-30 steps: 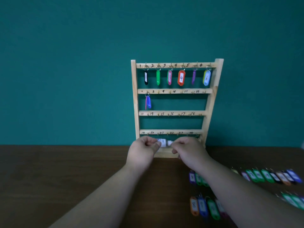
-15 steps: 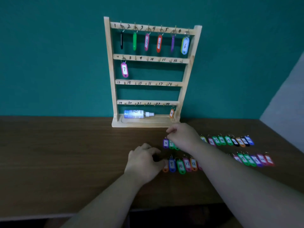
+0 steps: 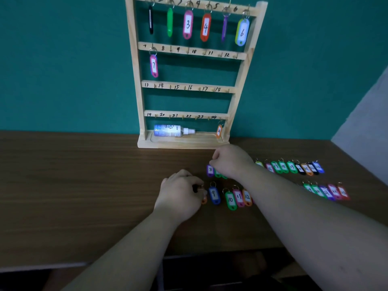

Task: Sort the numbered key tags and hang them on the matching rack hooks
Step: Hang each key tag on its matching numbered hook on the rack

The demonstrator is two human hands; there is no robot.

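Left grip pinches orange key tag on desk at 6 o'clock of rack; right grip curled over green tags at 3 o'clock of tag 8, hold unclear.

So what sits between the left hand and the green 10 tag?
In the head view, the blue 9 tag lies there, plus an orange tag peeking out beside the left hand.

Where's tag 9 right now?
Head view: the blue tag 9 lies flat on the table in the nearer row, just right of the left hand and left of the green tag 10.
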